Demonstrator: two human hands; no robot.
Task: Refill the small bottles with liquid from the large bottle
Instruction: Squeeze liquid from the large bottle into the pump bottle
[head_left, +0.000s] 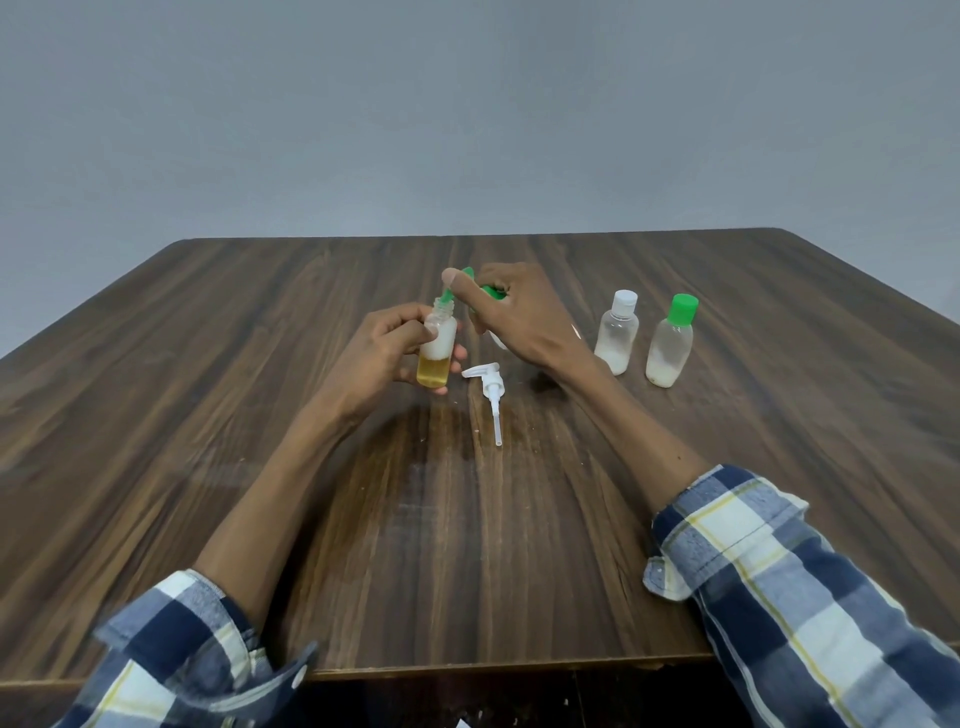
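My left hand (387, 353) holds a small clear bottle (436, 358) upright above the table; it has yellow liquid at the bottom and white foam above. Its neck is uncapped. My right hand (514, 317) pinches a green funnel-like piece (492, 292) whose narrow tip (445, 298) sits at the bottle's mouth. Two more small bottles stand to the right, one with a white cap (617, 338) and one with a green cap (670, 343), both with a little white liquid at the bottom. The large bottle is not plainly visible; a white bit (497, 341) shows under my right hand.
A white pump head with its long tube (492, 400) lies on the wooden table (260, 415) just in front of my hands. A wet-looking patch marks the wood near the table's front edge. A grey wall stands behind the table.
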